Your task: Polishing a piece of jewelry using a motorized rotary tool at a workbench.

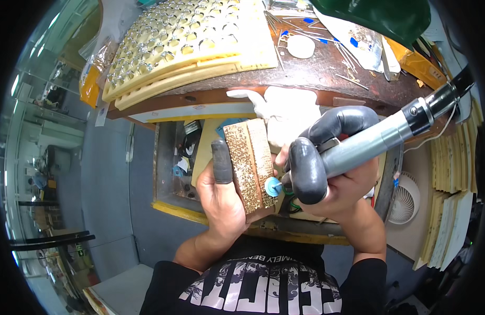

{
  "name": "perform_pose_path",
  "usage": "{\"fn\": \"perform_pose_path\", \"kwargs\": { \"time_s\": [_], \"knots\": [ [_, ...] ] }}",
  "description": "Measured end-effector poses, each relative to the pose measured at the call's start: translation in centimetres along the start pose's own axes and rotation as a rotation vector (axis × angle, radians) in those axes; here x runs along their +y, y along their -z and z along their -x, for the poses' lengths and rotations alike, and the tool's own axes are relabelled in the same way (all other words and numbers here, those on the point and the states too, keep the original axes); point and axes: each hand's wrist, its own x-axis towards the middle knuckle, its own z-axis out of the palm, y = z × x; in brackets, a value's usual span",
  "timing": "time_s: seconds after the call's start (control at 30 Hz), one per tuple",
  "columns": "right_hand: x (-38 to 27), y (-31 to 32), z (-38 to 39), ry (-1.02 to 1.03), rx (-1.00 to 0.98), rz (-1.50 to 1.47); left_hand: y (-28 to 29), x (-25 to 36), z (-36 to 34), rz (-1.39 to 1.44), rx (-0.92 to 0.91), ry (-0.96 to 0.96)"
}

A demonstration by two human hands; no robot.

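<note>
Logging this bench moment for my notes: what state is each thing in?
Left hand: gripping the wooden block.
Wooden block: held upright, gold pieces covering its face.
Right hand: wrapped around the rotary handpiece.
Rotary handpiece: held, blue wheel against the block.
Trays: stacked on the bench.

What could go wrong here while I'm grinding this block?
1. The blue wheel touches the block right beside the left hand, whose palm is bare; a skip could likely nick it.
2. The block is held only in that hand, not clamped, so it may twist.
3. The tool in the right hand trails a cable that might snag.
</note>
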Motion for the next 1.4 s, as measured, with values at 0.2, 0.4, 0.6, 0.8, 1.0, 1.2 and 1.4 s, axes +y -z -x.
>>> {"fn": "perform_pose_path", "kwargs": {
  "time_s": [0.2,0.4,0.6,0.8,1.0,1.2,1.4],
  "knots": [
    [0.2,-0.2,0.3,-0.008,-0.005,0.008,0.2,-0.1,0.0,-0.015,0.004,-0.041],
    [0.1,-0.4,0.4,-0.001,-0.002,0.067,0.2,-0.3,-0.1,-0.007,-0.006,-0.067],
    [-0.1,-0.4,0.1,0.04,0.009,0.118,-0.1,-0.1,0.0,-0.05,0.005,-0.068],
    [-0.2,-0.6,0.1,0.014,-0.006,0.111,0.2,-0.1,-0.1,-0.027,0.023,-0.021],
    [-0.3,-0.5,0.0,0.015,-0.009,0.095,0.3,-0.4,-0.1,-0.014,0.004,-0.05],
    [-0.1,-0.5,0.0,0.028,-0.012,0.113,0.1,-0.1,-0.1,-0.008,-0.009,-0.033],
    [-0.1,-1.2,-0.1,-0.016,0.07,0.016,0.5,-0.4,-0.1,-0.008,-0.014,-0.044]
  ]
}}
